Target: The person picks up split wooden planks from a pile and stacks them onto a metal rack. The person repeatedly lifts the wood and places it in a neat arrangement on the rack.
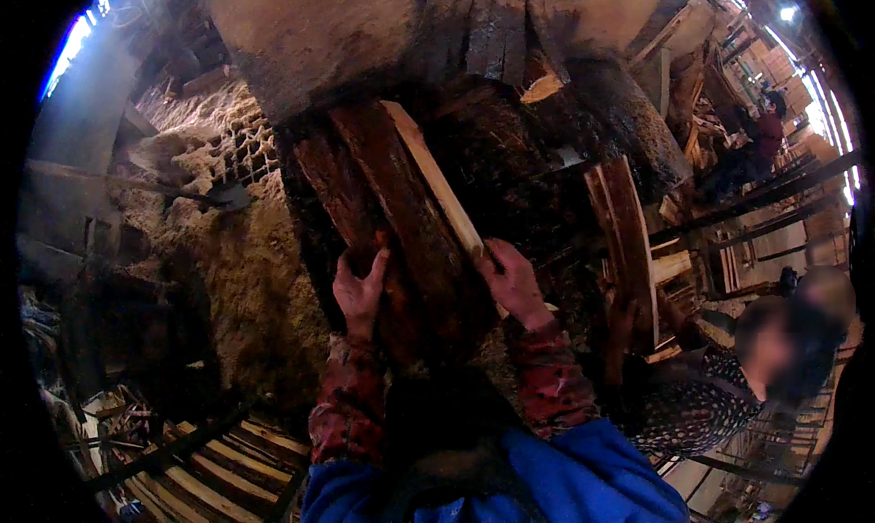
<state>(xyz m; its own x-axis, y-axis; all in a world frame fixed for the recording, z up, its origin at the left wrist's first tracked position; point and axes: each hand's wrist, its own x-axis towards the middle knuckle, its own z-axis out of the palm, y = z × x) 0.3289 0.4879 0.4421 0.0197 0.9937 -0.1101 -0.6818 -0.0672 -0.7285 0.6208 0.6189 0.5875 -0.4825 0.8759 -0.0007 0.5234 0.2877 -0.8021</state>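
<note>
Several long wooden slabs lie side by side in front of me, pointing away. The middle slab (392, 186) is wide, dark reddish brown and rough. Along its right side runs a slab edge (437, 186) of pale, fresh-cut wood. My left hand (358, 290) grips the near part of the narrower dark slab (330, 181) on the left, thumb raised at its side. The fingers of my right hand (512, 281) are bent round the near end of the pale-edged wood. Shadow hides the slabs' near ends and part of my fingers.
A large rounded brown hood (319, 31) hangs over the far side. Sawdust (255, 277) is heaped left, beside a grid-like frame (241, 154). At right, a co-worker in a dotted top (693, 404) stands near another slab (624, 240). Sawn strips (214, 473) lie at lower left.
</note>
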